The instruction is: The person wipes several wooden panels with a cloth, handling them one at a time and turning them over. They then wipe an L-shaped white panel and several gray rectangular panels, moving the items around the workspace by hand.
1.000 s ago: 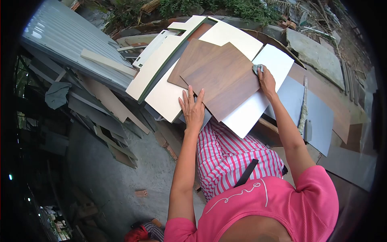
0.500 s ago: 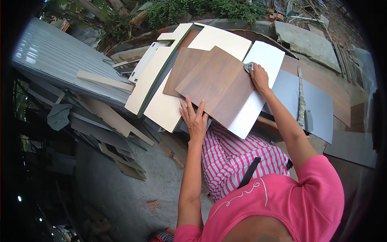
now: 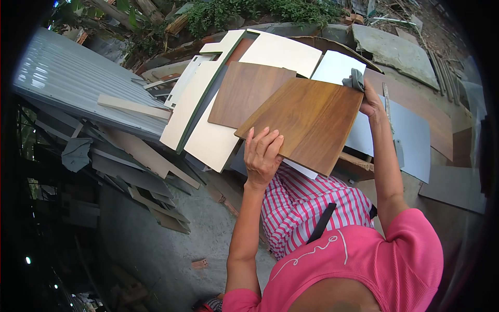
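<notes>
A brown wood-grain panel (image 3: pixel 304 125) is tilted up off the pile in front of me. My left hand (image 3: pixel 262 158) grips its lower left edge, fingers over the top face and thumb hidden. At its upper right corner, my right hand (image 3: pixel 370 99) is closed on a grey cloth (image 3: pixel 355 80) and is against the panel's edge; some of its fingers are hidden. A second brown panel (image 3: pixel 247 93) lies to the left on cream boards (image 3: pixel 280 51). Partly covered by the raised panel is a white board (image 3: pixel 330 67).
Corrugated metal sheeting (image 3: pixel 88 78) slopes at the left, above stacked board offcuts (image 3: pixel 127 156). To the right lie a grey-blue board (image 3: pixel 410 135) and a stick (image 3: pixel 386 101). A brick (image 3: pixel 199 263) is on the concrete floor (image 3: pixel 156 255). Plants (image 3: pixel 260 13) grow behind.
The top brown panel has been lifted, tilted and shifted right, uncovering more of the second brown panel. My left hand now grips its edge; my right hand moved right with the cloth.
</notes>
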The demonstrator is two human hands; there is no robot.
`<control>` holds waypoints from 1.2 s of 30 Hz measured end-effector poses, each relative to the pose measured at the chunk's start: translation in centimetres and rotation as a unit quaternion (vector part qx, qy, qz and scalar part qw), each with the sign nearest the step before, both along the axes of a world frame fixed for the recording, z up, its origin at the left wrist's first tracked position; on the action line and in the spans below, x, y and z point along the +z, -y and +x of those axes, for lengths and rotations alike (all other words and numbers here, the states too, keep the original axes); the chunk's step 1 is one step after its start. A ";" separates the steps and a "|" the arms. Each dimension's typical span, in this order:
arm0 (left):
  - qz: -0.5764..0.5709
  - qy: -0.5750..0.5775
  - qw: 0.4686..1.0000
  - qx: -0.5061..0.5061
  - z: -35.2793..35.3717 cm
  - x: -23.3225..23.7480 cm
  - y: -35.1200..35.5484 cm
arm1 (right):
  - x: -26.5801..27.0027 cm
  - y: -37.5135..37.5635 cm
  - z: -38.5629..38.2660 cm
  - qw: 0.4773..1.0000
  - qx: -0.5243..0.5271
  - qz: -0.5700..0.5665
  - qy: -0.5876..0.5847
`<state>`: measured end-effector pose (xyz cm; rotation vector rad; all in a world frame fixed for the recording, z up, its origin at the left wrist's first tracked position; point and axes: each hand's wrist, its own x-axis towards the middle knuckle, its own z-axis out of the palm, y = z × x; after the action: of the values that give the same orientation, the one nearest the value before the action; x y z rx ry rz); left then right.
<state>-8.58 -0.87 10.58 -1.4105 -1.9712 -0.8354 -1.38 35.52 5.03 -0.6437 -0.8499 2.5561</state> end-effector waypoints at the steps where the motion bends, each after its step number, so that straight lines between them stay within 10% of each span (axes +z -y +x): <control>1: 0.000 0.001 1.000 0.000 0.5 0.2 -0.1 | -0.1 -0.3 0.3 0.997 -0.017 -0.065 -0.042; 13: 0.150 0.175 0.970 -0.076 7.2 0.2 -0.9 | 3.4 2.4 1.4 0.925 0.031 -0.139 -0.352; 18: 0.315 0.453 0.826 0.117 6.8 -2.6 -0.6 | 3.1 3.8 -1.1 0.896 0.059 -0.179 -0.403; 22: 0.437 0.600 0.659 0.125 5.5 -5.4 -1.4 | 5.2 9.8 -2.5 0.968 -0.118 0.189 -0.114; 23: 0.480 0.598 0.626 0.139 5.0 -6.0 -1.5 | 4.6 12.9 -2.2 0.902 -0.055 0.428 0.023; 27: 0.489 0.658 0.566 0.089 3.2 -7.7 -0.9 | 1.1 22.3 -1.4 0.781 0.154 0.603 -0.053; 29: 0.488 0.677 0.548 0.058 2.6 -8.1 -0.4 | -1.6 25.6 -1.4 0.595 0.185 0.778 -0.074; 36: 0.490 0.688 0.534 0.029 2.4 -7.9 -0.2 | -1.7 25.0 -7.9 0.504 0.115 0.855 -0.036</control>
<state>-6.23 -0.72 2.65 0.3134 -1.5048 -2.9391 -9.30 10.53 3.32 0.3087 -2.6559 0.6402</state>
